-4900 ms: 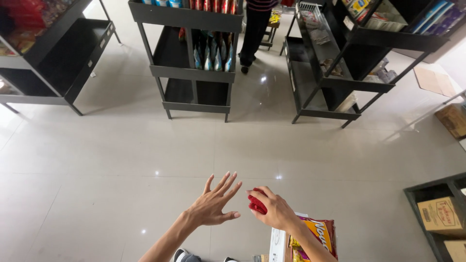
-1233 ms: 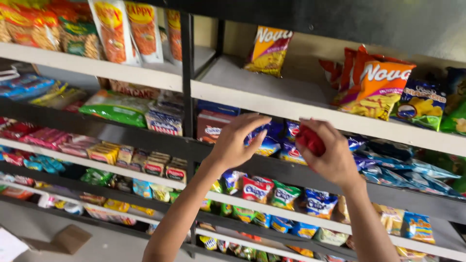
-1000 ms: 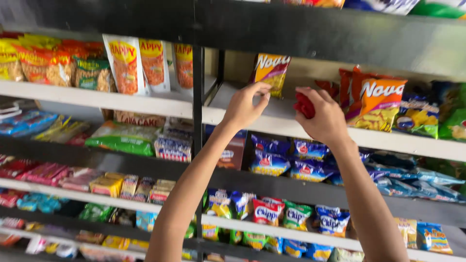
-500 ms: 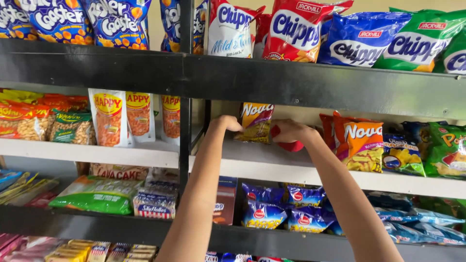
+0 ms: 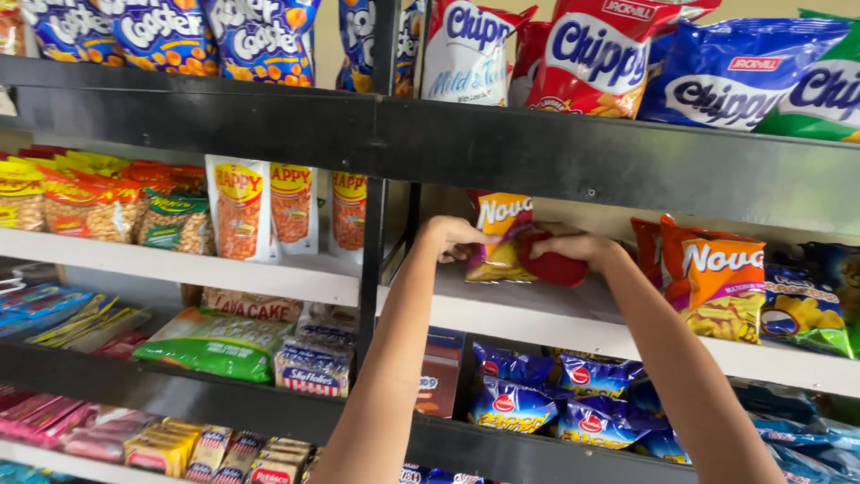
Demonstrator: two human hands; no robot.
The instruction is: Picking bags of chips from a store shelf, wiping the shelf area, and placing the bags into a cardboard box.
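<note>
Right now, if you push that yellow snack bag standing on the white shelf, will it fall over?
Probably. The yellow snack bag stands upright on a narrow bottom and looks puffy with air, so it is likely light and tippy. The left hand steadies its edge. Its shiny film may feel slippery and crinkly, not stiff.

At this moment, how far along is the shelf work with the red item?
Done: both hands are up at the white shelf. In hand: the right hand holds a red object against the yellow-and-purple snack bag, whose upper edge the left hand touches. Left: the red object is not yet let go, and the shelf beside the bag is bare.
</note>
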